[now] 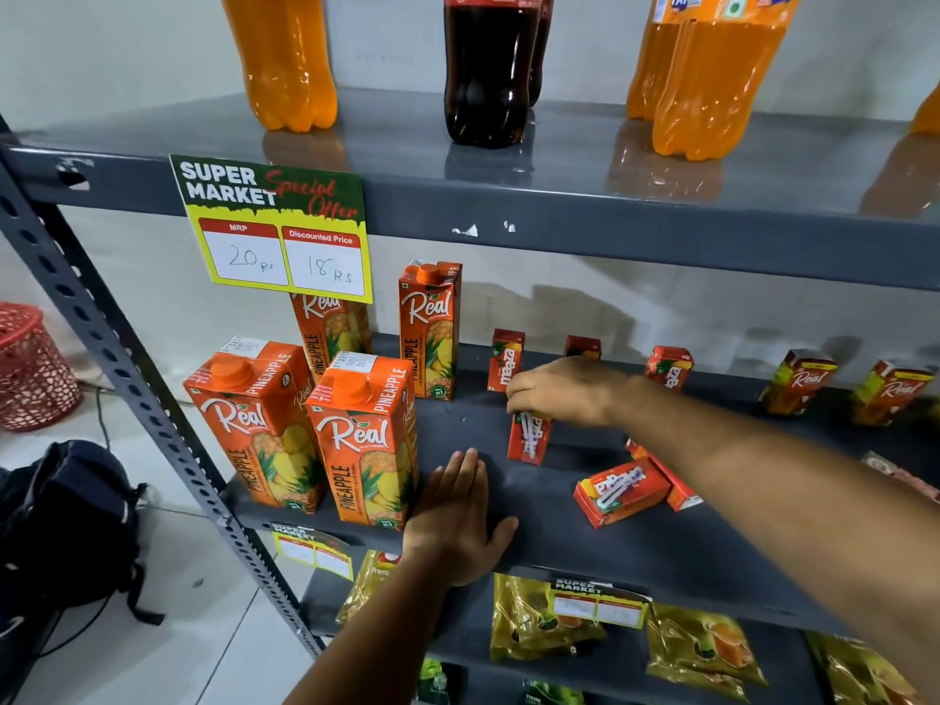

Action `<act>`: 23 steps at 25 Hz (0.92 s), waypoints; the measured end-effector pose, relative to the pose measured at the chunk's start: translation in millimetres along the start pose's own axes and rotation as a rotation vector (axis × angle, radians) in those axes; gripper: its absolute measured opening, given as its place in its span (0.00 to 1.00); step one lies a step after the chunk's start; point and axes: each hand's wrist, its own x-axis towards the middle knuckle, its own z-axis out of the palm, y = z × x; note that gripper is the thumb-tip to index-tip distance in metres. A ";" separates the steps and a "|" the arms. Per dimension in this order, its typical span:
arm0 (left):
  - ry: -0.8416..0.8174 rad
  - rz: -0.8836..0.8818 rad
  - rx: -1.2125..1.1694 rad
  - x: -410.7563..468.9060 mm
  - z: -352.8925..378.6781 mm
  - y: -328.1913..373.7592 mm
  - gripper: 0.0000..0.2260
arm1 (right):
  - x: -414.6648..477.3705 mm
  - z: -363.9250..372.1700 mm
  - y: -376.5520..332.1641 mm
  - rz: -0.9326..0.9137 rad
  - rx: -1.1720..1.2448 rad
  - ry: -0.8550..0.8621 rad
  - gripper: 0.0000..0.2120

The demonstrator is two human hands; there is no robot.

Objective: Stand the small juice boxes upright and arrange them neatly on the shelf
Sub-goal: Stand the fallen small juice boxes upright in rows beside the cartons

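My right hand [564, 391] pinches the top of a small red juice box [529, 440], which stands upright on the grey shelf [554, 541], straw side toward me. My left hand [458, 516] lies flat and open on the shelf's front, beside the big pineapple cartons. Three small red boxes stand upright along the back: one [505, 359] left of my hand, one [582, 347] partly hidden behind it, one [669, 367] to the right. A small box [621, 492] lies on its side, with another [674, 483] lying behind it, partly under my forearm.
Several tall orange pineapple cartons [363, 445] fill the shelf's left. Two small Real boxes [797, 381] stand at the far right. Soda bottles [486, 68] stand on the shelf above, a price card [277, 229] hangs from its edge. Yellow packets [544, 620] lie below.
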 end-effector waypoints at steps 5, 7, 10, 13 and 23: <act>-0.012 0.003 0.002 -1.2 -1.7 0.3 0.39 | 2.8 -4.3 12.4 -0.115 -0.273 0.067 0.21; -0.011 0.004 0.004 -1.2 -1.4 0.3 0.39 | 3.2 -9.4 10.6 -0.047 -0.184 -0.003 0.22; -0.004 0.007 0.010 -1.1 0.0 -0.6 0.39 | 3.7 -17.4 1.3 0.109 -0.138 -0.036 0.29; 0.006 0.005 0.019 -1.0 0.9 -0.8 0.39 | 8.0 -19.2 -10.2 0.307 -0.023 -0.104 0.30; 0.016 0.009 0.025 -0.5 2.8 -1.6 0.39 | -38.6 -16.5 20.2 0.317 0.315 -0.103 0.35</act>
